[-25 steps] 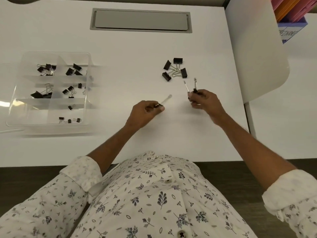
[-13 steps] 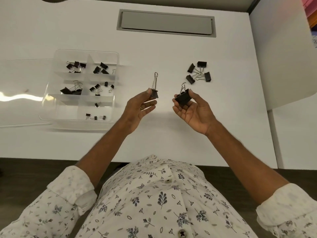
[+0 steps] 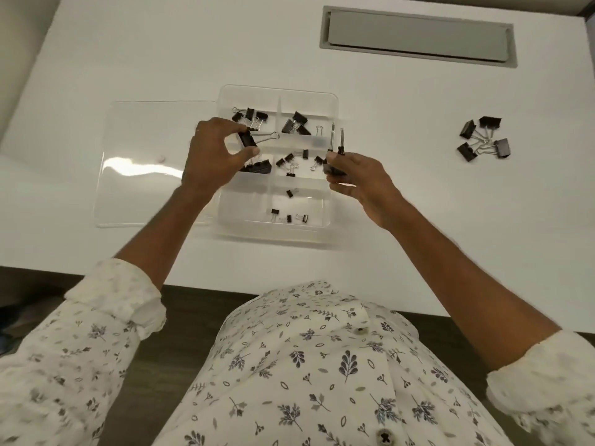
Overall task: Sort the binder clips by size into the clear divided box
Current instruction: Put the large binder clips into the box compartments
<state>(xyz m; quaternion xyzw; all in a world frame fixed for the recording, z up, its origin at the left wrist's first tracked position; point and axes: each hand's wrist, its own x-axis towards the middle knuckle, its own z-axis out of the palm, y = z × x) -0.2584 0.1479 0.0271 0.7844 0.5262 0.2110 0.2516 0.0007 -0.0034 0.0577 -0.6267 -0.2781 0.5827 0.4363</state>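
The clear divided box (image 3: pixel 333 101) sits mid-table with black binder clips in several compartments, larger ones at the back, tiny ones (image 3: pixel 288 217) at the front. My left hand (image 3: pixel 211 156) hovers over the box's left side and pinches a large black clip (image 3: pixel 248 139), its wire handles pointing right. My right hand (image 3: pixel 357 178) is at the box's right edge and grips another large clip (image 3: pixel 332 167) with its handles standing upward. A loose pile of large clips (image 3: pixel 484 140) lies on the table to the right.
The box's clear lid (image 3: pixel 151 162) lies flat, touching the box's left side. A grey cable hatch (image 3: pixel 417 35) is set into the table at the back. The table's front edge runs just before my body.
Both hands moved left with their clips, from the open table to over the box. The view swung left, so the box now sits in the middle and the loose pile at the right.
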